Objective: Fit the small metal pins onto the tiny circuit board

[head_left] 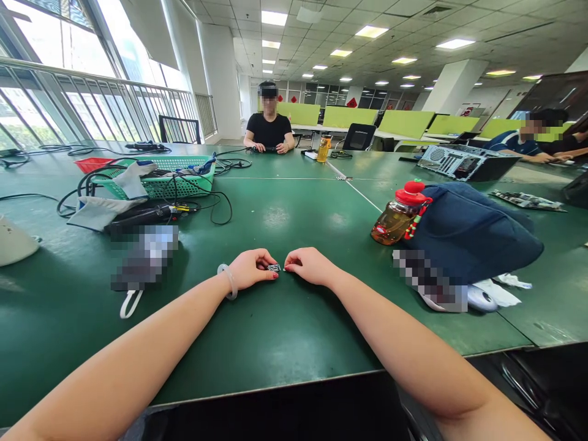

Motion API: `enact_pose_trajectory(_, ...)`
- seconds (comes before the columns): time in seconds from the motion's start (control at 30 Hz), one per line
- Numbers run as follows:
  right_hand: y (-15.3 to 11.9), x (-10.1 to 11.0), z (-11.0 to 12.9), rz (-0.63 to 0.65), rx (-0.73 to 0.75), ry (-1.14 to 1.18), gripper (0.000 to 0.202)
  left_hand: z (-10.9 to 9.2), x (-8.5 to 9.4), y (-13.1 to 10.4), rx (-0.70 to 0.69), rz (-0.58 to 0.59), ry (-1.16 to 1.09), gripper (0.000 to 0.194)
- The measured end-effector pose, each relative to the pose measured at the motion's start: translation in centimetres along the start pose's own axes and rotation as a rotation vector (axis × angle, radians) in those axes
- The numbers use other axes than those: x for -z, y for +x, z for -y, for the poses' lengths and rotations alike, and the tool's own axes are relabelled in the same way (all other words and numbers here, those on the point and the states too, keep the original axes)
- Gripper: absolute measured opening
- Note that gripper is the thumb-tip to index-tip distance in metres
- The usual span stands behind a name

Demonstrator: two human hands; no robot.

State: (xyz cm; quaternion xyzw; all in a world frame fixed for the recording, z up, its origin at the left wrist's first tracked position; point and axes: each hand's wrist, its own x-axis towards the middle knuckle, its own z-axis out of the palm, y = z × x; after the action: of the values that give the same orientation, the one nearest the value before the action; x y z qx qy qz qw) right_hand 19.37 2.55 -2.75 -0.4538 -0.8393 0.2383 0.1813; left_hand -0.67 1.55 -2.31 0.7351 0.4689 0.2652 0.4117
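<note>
Above the green table (275,334), my left hand (252,268) pinches a small black-and-silver piece (274,267) between thumb and fingers. It looks like a tiny circuit board, but its detail is too small to be sure. A pale bracelet sits on the left wrist. My right hand (311,266) is closed in a pinch just to the right, its fingertips close to the piece. A tiny light speck (285,269) shows at those fingertips, too small to name. The two hands are apart by a narrow gap.
To the left are a phone (146,257), a green basket (184,177) with cables and gloves, and a red tray (93,164). On the right stand a red-lidded bottle (392,217), a dark blue bag (478,226) and a computer case (463,162). A person (269,128) sits opposite.
</note>
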Motion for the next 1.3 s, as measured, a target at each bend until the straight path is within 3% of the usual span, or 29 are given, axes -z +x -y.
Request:
enact_pose_trajectory(0.33,0.1,0.0,-0.1,-0.045,0.054,-0.149,0.008,0.3,0.0,0.0,-0.016,-0.01,0.018,0.03)
enact_pose_trajectory(0.5,0.0,0.2,0.2,-0.065,0.011,-0.168,0.008,0.2,0.0,0.0,-0.011,-0.016,0.011,0.03)
enact_pose_trajectory(0.83,-0.3,0.8,1.6,-0.156,0.011,-0.118,0.01,0.2,-0.2,0.0,0.017,-0.013,-0.036,0.032)
enact_pose_trajectory(1.03,-1.0,0.9,3.5,-0.247,0.113,-0.042,0.009,-0.5,-0.3,-0.4,-0.021,-0.065,-0.073,0.032)
enact_pose_trajectory(1.3,-1.1,0.6,3.1,-0.252,0.153,-0.054,0.007,-0.7,-0.5,-0.5,-0.047,-0.059,-0.083,0.032)
